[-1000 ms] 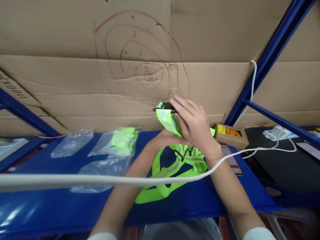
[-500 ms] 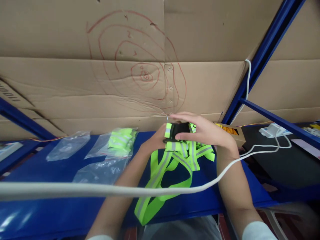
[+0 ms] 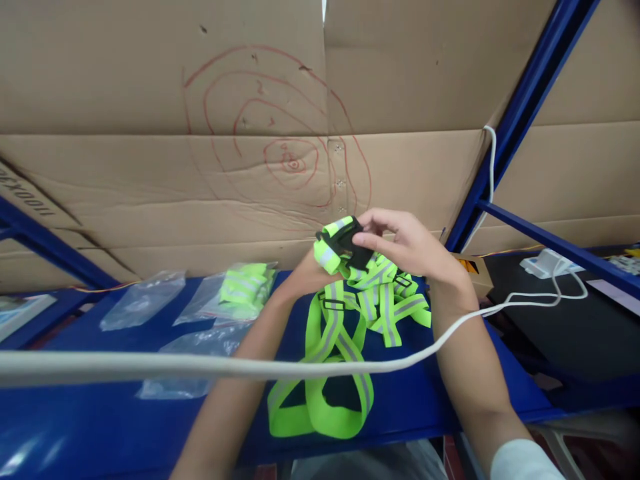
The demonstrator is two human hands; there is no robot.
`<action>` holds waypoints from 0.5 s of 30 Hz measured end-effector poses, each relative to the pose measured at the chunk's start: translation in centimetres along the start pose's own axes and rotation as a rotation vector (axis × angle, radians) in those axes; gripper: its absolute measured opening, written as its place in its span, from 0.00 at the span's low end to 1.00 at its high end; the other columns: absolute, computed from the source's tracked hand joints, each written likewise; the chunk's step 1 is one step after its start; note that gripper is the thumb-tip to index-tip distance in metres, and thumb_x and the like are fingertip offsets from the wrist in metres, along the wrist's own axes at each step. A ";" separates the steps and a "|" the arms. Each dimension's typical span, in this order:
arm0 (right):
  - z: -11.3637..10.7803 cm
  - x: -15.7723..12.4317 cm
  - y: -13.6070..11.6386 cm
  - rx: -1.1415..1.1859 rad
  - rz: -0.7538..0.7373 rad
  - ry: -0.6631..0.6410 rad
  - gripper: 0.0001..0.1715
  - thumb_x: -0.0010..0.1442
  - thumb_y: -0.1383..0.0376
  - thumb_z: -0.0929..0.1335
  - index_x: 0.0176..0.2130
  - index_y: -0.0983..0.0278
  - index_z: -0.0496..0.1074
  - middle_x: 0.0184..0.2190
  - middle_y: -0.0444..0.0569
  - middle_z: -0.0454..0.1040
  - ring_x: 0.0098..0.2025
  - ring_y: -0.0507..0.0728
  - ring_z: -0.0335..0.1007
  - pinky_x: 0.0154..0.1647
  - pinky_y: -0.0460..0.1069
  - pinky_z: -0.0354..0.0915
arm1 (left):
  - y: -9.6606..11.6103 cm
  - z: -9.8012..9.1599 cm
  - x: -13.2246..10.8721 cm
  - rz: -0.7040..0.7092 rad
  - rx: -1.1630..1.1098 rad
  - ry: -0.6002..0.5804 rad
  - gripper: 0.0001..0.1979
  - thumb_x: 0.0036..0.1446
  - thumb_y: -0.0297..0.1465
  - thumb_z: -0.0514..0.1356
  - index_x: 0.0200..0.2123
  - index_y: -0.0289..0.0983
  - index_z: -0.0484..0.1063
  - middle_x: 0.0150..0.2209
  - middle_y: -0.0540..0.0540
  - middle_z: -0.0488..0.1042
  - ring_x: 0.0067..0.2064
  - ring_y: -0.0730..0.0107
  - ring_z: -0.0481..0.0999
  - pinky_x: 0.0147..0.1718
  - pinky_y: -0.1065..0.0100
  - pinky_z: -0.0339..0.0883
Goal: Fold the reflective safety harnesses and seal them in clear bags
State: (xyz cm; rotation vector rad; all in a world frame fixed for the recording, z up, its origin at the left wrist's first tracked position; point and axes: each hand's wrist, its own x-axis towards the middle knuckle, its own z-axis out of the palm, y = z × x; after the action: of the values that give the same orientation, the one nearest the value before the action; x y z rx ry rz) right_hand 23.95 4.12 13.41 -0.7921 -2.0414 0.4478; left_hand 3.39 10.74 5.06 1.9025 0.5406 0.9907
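Neon-yellow reflective straps with a grey stripe are gathered between my hands. My right hand [image 3: 407,243] pinches a black plastic buckle [image 3: 356,248], its thumb lying across the front. Behind the wrapped strap end [image 3: 326,256], my left hand [image 3: 311,270] is closed around the strap; its fingers are mostly hidden. Below, long strap loops [image 3: 340,423] lie on the blue table, with a black slider [image 3: 333,305] on one band. More yellow strap [image 3: 393,313] lies bunched under my right hand.
A white cable [image 3: 300,369] crosses in front of my forearms. On the left lie a clear bag with folded yellow straps [image 3: 243,285] and other clear plastic bags [image 3: 145,300]. Cardboard [image 3: 420,167] stands behind, beside a blue post [image 3: 520,113]. An open carton [image 3: 477,273] is at right.
The buckle and wrapped strap have tilted and risen slightly in my hands. My right hand's fingers have drawn in behind the buckle. The loops on the table have shifted and spread.
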 end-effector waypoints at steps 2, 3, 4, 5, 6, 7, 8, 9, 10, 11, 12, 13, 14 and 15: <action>-0.1 1.5 0.4 0.118 0.024 -0.005 0.16 0.68 0.54 0.67 0.38 0.64 0.73 0.31 0.45 0.75 0.32 0.52 0.69 0.32 0.46 0.63 | -0.6 0.3 -0.2 -0.065 -0.079 -0.039 0.32 0.43 0.35 0.77 0.52 0.36 0.74 0.51 0.42 0.78 0.57 0.49 0.74 0.62 0.50 0.65; -0.2 2.5 0.5 0.170 0.044 -0.013 0.16 0.69 0.54 0.67 0.38 0.64 0.72 0.31 0.45 0.74 0.31 0.52 0.69 0.31 0.46 0.63 | -0.9 0.6 -0.2 -0.097 -0.125 -0.060 0.31 0.43 0.34 0.77 0.51 0.35 0.74 0.50 0.43 0.78 0.55 0.51 0.75 0.60 0.52 0.66; -0.2 3.6 0.6 0.216 0.066 -0.028 0.15 0.69 0.55 0.66 0.38 0.64 0.71 0.31 0.45 0.74 0.31 0.52 0.69 0.31 0.46 0.64 | -1.2 0.9 -0.3 -0.124 -0.174 -0.077 0.29 0.43 0.33 0.77 0.49 0.35 0.74 0.48 0.43 0.79 0.52 0.53 0.77 0.58 0.53 0.68; -0.1 4.7 0.7 0.257 0.086 -0.052 0.14 0.69 0.56 0.67 0.37 0.64 0.71 0.30 0.45 0.73 0.31 0.52 0.69 0.31 0.46 0.64 | -1.5 1.3 -0.3 -0.142 -0.226 -0.090 0.27 0.45 0.33 0.76 0.48 0.35 0.74 0.46 0.44 0.79 0.49 0.55 0.78 0.55 0.55 0.70; -0.1 5.8 0.7 0.294 0.102 -0.073 0.13 0.69 0.57 0.67 0.36 0.64 0.71 0.30 0.44 0.73 0.30 0.52 0.69 0.31 0.46 0.65 | -1.7 1.7 -0.3 -0.156 -0.281 -0.105 0.25 0.47 0.34 0.75 0.48 0.36 0.74 0.44 0.44 0.79 0.45 0.58 0.79 0.51 0.57 0.71; 0.0 6.8 0.7 0.326 0.115 -0.088 0.12 0.68 0.59 0.68 0.35 0.64 0.71 0.29 0.44 0.73 0.30 0.51 0.69 0.32 0.45 0.65 | -1.8 2.2 -0.4 -0.167 -0.343 -0.125 0.26 0.48 0.34 0.75 0.49 0.37 0.73 0.42 0.44 0.79 0.42 0.60 0.79 0.48 0.58 0.72; 0.0 7.6 0.7 0.349 0.129 -0.096 0.12 0.67 0.59 0.69 0.34 0.64 0.71 0.29 0.44 0.73 0.30 0.51 0.69 0.32 0.45 0.66 | -1.9 2.6 -0.6 -0.177 -0.409 -0.150 0.28 0.49 0.35 0.74 0.52 0.38 0.72 0.41 0.45 0.79 0.40 0.61 0.80 0.46 0.58 0.72; 0.1 8.3 0.8 0.367 0.143 -0.096 0.12 0.66 0.59 0.69 0.33 0.64 0.71 0.29 0.45 0.74 0.30 0.51 0.70 0.32 0.45 0.67 | -1.9 3.1 -0.8 -0.187 -0.474 -0.184 0.31 0.48 0.36 0.74 0.55 0.40 0.69 0.42 0.44 0.80 0.39 0.60 0.80 0.44 0.58 0.73; 0.1 8.7 0.8 0.379 0.160 -0.094 0.12 0.65 0.59 0.70 0.33 0.64 0.72 0.29 0.45 0.74 0.31 0.52 0.70 0.32 0.46 0.68 | -1.9 3.5 -1.2 -0.200 -0.537 -0.227 0.35 0.47 0.37 0.74 0.58 0.42 0.67 0.42 0.43 0.80 0.39 0.58 0.81 0.43 0.57 0.73; 0.0 9.0 0.9 0.387 0.180 -0.092 0.12 0.64 0.58 0.71 0.32 0.64 0.72 0.28 0.45 0.75 0.31 0.52 0.71 0.32 0.46 0.68 | -1.9 4.0 -1.7 -0.217 -0.594 -0.278 0.39 0.45 0.38 0.75 0.59 0.43 0.65 0.43 0.42 0.80 0.38 0.55 0.81 0.41 0.57 0.74; 0.0 9.1 1.1 0.394 0.200 -0.090 0.13 0.63 0.58 0.71 0.33 0.64 0.73 0.28 0.46 0.75 0.31 0.53 0.72 0.31 0.46 0.69 | -1.9 4.3 -2.2 -0.235 -0.643 -0.331 0.40 0.43 0.38 0.75 0.59 0.43 0.65 0.42 0.40 0.80 0.38 0.53 0.82 0.39 0.56 0.74; -0.1 9.1 1.2 0.403 0.216 -0.088 0.12 0.63 0.57 0.72 0.33 0.64 0.73 0.28 0.47 0.76 0.31 0.54 0.72 0.31 0.47 0.70 | -1.9 4.7 -2.7 -0.252 -0.683 -0.383 0.42 0.42 0.38 0.76 0.60 0.43 0.65 0.42 0.39 0.80 0.38 0.51 0.82 0.38 0.55 0.75; -0.2 9.1 1.3 0.413 0.222 -0.088 0.12 0.63 0.57 0.71 0.34 0.64 0.74 0.29 0.47 0.77 0.31 0.54 0.73 0.31 0.47 0.70 | -2.0 4.9 -3.2 -0.267 -0.715 -0.432 0.42 0.42 0.38 0.76 0.60 0.43 0.64 0.41 0.39 0.81 0.38 0.50 0.83 0.39 0.54 0.75; -0.4 9.0 1.3 0.423 0.218 -0.092 0.11 0.63 0.58 0.71 0.34 0.64 0.75 0.30 0.47 0.78 0.31 0.54 0.73 0.32 0.47 0.71 | -2.2 5.1 -3.7 -0.277 -0.741 -0.479 0.42 0.42 0.38 0.76 0.60 0.43 0.64 0.39 0.40 0.81 0.37 0.50 0.83 0.40 0.53 0.75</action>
State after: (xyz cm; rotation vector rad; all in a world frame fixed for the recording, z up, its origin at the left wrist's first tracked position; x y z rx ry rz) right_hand 21.02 11.27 18.31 -0.7418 -1.8546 1.0179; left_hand 5.42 6.62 0.20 1.2776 0.1115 0.4304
